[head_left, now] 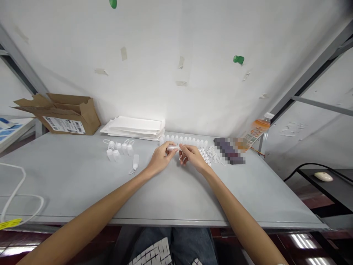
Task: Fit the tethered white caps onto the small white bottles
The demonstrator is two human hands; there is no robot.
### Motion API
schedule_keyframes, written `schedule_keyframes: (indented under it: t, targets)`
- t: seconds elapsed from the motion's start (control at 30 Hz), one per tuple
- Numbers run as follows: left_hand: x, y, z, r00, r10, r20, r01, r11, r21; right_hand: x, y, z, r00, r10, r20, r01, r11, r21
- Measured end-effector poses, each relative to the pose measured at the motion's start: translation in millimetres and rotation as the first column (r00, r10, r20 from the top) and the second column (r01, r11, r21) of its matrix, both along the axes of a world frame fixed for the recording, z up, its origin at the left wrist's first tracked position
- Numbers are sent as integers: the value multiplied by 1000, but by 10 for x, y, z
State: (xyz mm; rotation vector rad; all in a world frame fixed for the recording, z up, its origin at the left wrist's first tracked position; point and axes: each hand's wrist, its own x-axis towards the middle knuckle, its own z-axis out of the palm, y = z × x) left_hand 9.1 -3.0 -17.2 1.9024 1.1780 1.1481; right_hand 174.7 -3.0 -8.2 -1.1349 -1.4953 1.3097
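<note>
My left hand (160,159) and my right hand (192,156) meet over the middle of the grey table (82,184). Together they pinch a small white bottle (173,147) lying sideways, and a thin white loop hangs from my right fingers. Just behind them stands a row of small white bottles (184,140). A pile of white loop caps (211,154) lies to the right of my right hand. To the left stands a group of capped white bottles (118,148), with one more bottle (135,162) lying flat.
A stack of white bags (135,127) lies against the back wall. An open cardboard box (62,114) sits at the far left. An orange drink bottle (255,133) leans at the right, beside a dark blurred object (229,151). A white cable (16,198) loops near the left edge.
</note>
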Motion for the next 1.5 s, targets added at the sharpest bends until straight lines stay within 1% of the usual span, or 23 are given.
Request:
schedule_keyframes:
  t: [0.27,0.47,0.63,0.73,0.83,0.93,1.0,1.37,1.5]
  targets:
    - [0,4,24,999,34,26,-31,993,-112,-21,-6,-5,1000,18,-11,-18,1000,2]
    - [-5,48,-23,998,58,16,-57,995,-81,-23,-13,-11,1000,30,-4,-30,1000,9]
    - [-15,79,-56,997,68,45,-64,993,-96,-34,-16,-14,999,39,2,-39,999,8]
    - [-22,57,-31,995,49,82,-43,997,-71,-37,-7,-27,1000,29,-3,-29,1000,3]
    - [-25,31,-9,993,-7,117,13,999,-49,-37,6,-43,1000,-7,-19,7,1000,-12]
    - [-25,29,-21,990,-50,132,56,997,-45,-37,10,-41,999,-25,-23,24,999,-32]
    - [-23,38,-36,989,-54,140,62,997,-51,-37,7,-31,999,-29,-22,28,999,-33]
    - [-22,53,-5,989,16,147,-2,996,-94,-25,2,-23,999,-32,-11,32,999,-1]
    - [-32,65,-4,992,74,102,-65,994,-90,-15,-14,10,1000,-17,-5,17,999,28]
